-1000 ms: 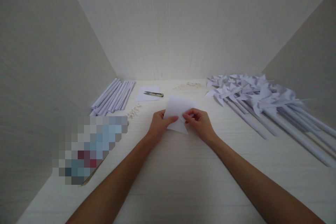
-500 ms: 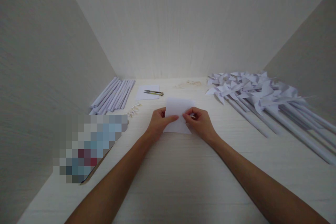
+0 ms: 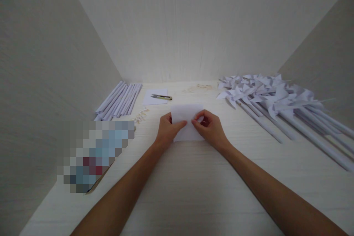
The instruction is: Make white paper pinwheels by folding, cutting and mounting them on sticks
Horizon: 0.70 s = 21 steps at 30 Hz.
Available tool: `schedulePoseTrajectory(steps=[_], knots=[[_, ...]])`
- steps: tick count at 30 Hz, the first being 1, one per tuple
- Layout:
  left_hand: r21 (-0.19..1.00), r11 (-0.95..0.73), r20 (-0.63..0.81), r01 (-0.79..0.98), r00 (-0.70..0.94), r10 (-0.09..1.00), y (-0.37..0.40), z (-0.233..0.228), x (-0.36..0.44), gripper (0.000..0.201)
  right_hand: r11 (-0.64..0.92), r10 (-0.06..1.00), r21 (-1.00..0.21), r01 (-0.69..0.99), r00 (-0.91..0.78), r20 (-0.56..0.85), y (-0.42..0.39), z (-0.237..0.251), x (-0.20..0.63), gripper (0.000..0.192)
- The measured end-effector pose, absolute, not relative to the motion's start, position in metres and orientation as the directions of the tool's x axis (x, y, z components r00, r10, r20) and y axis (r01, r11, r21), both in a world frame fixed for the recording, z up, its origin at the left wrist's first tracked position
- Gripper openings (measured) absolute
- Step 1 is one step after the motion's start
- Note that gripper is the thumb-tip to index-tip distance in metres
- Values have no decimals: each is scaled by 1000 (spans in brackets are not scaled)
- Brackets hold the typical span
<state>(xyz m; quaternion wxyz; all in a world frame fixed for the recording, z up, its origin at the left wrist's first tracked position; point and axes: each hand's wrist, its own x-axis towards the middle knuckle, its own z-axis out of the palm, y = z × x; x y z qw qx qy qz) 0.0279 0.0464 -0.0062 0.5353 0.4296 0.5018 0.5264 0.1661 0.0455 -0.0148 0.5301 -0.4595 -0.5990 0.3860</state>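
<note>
White paper sheet (image 3: 184,116) lies pinched between left hand (image 3: 166,129) at nine o'clock and right hand (image 3: 210,128) at three; paper pinwheels (image 3: 265,94) at two o'clock.

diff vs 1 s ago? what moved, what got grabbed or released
The white paper sheet turned from a tilted, corner-down pose to square with the table edge, lying flatter. Left hand and right hand kept their pinch on it; nothing was released. Thread snips, rolled paper sticks and pinwheels stayed put.

Two hands (image 3: 168,129), one paper sheet (image 3: 186,118), one snips (image 3: 162,97), many pinwheels (image 3: 265,94)
</note>
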Motion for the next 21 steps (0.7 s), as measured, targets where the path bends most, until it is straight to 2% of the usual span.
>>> schedulePoseTrajectory(steps=[3, 5, 9, 15, 18, 21], knots=[[974, 56, -92, -218, -160, 983, 46, -8, 32, 28, 239, 971, -966, -100, 24, 238, 45, -13, 166, 42], [970, 40, -97, -240, -228, 969, 45, -8, 35, 30, 169, 985, -964, -205, -4, 173, 46, -12, 164, 53], [979, 27, -79, -202, -258, 963, 39, -5, 42, 30, 57, 998, -961, -270, -21, 65, 46, -13, 159, 49], [986, 35, -68, -161, -206, 976, 37, -5, 44, 26, 34, 999, -957, -287, 39, 24, 46, -17, 160, 47], [965, 110, -137, -238, -99, 986, 41, -2, 36, 27, 15, 1000, -958, -287, 25, 8, 47, -16, 163, 48], [927, 206, -186, -314, 92, 978, 47, 7, 21, 27, -9, 1000, -958, -286, -28, -1, 46, -12, 166, 46]])
